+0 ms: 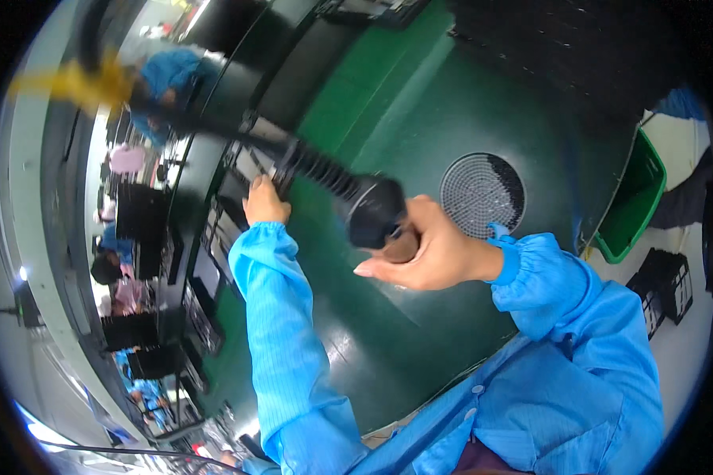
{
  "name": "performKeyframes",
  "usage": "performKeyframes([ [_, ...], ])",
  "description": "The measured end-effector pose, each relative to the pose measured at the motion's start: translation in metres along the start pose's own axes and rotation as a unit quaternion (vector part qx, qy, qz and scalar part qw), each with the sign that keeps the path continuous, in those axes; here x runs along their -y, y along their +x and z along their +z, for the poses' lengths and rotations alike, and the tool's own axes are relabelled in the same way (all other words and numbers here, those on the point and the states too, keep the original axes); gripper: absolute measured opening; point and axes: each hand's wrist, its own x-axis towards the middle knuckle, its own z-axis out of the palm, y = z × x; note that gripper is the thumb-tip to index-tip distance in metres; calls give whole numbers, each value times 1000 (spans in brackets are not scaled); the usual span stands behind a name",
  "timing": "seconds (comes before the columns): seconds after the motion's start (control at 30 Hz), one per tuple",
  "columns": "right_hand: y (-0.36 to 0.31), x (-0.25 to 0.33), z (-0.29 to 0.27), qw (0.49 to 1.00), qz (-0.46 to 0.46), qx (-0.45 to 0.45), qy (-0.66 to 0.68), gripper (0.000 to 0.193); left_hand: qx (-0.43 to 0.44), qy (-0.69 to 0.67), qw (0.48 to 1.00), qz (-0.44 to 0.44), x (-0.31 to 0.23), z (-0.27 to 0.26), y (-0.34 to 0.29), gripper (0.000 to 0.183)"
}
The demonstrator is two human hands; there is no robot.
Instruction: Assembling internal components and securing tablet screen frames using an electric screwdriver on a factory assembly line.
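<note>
My right hand (444,253) is wrapped round a black corded hand tool (376,210), perhaps an electric screwdriver. A ribbed sleeve (325,170) joins its top to a dark cable running to the upper left; its working end is hidden. Farther left, my left hand (266,203) reaches to the bench's left side with its fingers bent at a row of dark and pale parts (249,162). What those fingers hold, if anything, is hidden. Right of the tool, a round grey gridded dish (483,194) lies on the green mat (420,150), with dark bits gathered along one side.
A blurred yellow fitting (83,83) hangs at the upper left along the cable. Black covering (570,63) fills the far right. A green bin (638,202) and black frames (665,289) stand at right. Beyond the left bench edge, a person in blue (170,75) is visible.
</note>
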Motion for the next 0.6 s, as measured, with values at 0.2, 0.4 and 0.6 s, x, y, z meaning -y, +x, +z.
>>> performKeyframes([
  [0.2,6,-8,6,999,-15,-24,-37,25,-135,-39,987,-74,4,-13,-7,35],
  [0.4,11,9,-3,997,-35,-65,-36,29,-253,-117,950,142,-35,-23,-100,48],
  [0.6,26,39,-36,989,-51,-121,-71,34,-231,-237,922,201,-85,-28,-214,49],
])
